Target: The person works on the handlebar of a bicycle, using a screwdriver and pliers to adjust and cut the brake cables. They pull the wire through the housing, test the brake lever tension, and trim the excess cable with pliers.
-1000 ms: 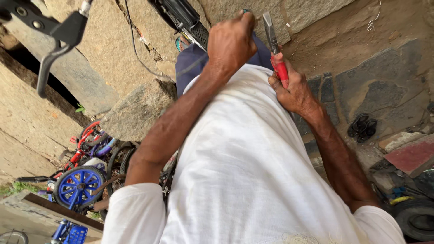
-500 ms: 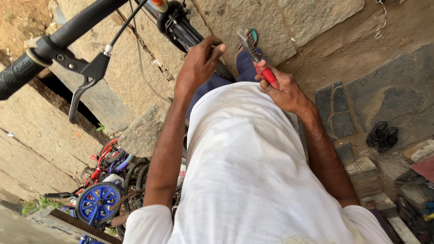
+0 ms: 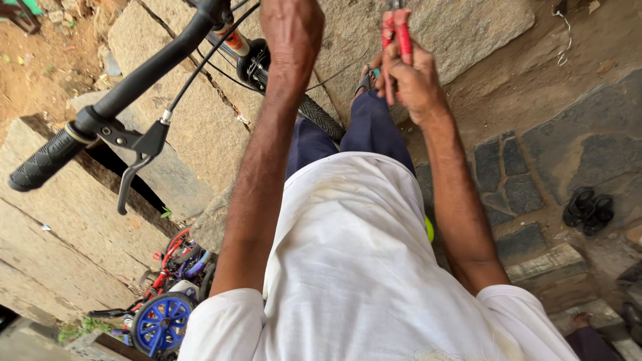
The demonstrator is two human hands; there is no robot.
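My right hand [image 3: 411,77] is closed around the red handles of a pair of pliers [image 3: 399,30], whose jaws run out of the top of the view. My left hand [image 3: 294,33] reaches up beside a bicycle's stem and cables [image 3: 244,50]; its fingers are cut off by the top edge. The black handlebar [image 3: 154,70] slants down to the left, ending in a rubber grip [image 3: 43,164] with a brake lever [image 3: 137,164] below it. A black tyre [image 3: 321,117] shows between my arms, above my blue trousers and white shirt.
Large rough stone blocks [image 3: 200,140] lie under the bicycle. Small children's bikes, one with a blue wheel [image 3: 160,321], are at the lower left. A pair of black sandals [image 3: 588,210] rests on dark paving stones at the right.
Both hands have risen toward the top of the view, the pliers still in my right hand. The handlebar and brake lever have swung further down into view.
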